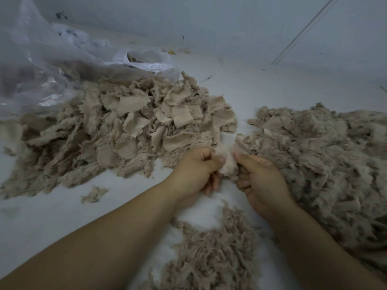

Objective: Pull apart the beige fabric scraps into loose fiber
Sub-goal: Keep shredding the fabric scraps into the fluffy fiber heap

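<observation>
A small beige fabric scrap (228, 162) is held between both hands at the centre of the view. My left hand (194, 170) pinches its left side with thumb and curled fingers. My right hand (259, 178) pinches its right side the same way. A big heap of beige fabric scraps (125, 122) lies on the white surface to the left. A heap of loose, fluffy beige fiber (318, 160) spreads out on the right, and more loose fiber (213, 252) lies near me between my forearms.
Clear plastic bags (48, 59) lie crumpled at the back left, one white bag (146, 59) open behind the scrap heap. A single stray scrap (94, 194) lies on the white surface (62, 216) at the front left. A pale wall (230, 24) rises behind.
</observation>
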Demonstrator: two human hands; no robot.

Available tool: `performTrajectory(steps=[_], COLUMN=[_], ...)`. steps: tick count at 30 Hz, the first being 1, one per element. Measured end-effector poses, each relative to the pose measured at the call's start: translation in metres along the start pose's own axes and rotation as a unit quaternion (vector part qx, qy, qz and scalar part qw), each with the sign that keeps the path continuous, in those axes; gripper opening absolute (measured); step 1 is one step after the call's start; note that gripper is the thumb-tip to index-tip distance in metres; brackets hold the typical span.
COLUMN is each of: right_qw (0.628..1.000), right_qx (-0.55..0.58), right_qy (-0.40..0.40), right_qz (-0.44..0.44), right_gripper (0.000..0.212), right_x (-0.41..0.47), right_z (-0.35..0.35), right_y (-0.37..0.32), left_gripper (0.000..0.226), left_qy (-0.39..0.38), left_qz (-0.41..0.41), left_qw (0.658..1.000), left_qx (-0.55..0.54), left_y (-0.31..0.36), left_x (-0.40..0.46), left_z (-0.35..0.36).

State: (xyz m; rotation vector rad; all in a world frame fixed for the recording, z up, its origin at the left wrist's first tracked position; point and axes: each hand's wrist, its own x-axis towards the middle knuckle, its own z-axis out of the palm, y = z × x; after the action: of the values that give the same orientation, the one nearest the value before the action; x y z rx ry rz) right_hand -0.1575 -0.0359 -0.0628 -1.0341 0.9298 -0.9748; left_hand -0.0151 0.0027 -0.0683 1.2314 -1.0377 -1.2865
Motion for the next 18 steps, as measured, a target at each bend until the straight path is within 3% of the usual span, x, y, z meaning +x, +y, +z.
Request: performTrajectory(steps=[3, 6, 11, 18], right_qw=[1.0, 0.999, 1.0, 1.0], right_qx=[0.004, -0.027, 0.004, 0.003], right_qy=[-0.003, -0.038, -0.01, -0.01], right_qz=[0.005, -0.007, -0.003, 0.004], right_gripper=[0.055, 0.044, 0.027, 0.031], right_x=[0.0004, -0.0028, -0.0003, -0.0007], right_z=[-0.0004, 0.0013, -0.0013, -0.0016], right_y=[-0.0008, -0.0017, 0.0018, 0.0027], left_gripper=[0.026, 0.031, 0.05, 0.015], left_qy=[-0.012, -0.032, -0.054, -0.073], left_qz=[-0.018, -0.008, 0.011, 0.013], left_qw=[0.996, 0.999, 0.997, 0.997], left_qx=[-0.084, -0.007, 0.046, -0.006], left_y=[0.0014, 0.0003, 0.0021, 0.0048], left_x=[-0.0005, -0.0015, -0.0021, -0.0057], left_z=[-0.0024, -0.0008, 0.0, -0.0015])
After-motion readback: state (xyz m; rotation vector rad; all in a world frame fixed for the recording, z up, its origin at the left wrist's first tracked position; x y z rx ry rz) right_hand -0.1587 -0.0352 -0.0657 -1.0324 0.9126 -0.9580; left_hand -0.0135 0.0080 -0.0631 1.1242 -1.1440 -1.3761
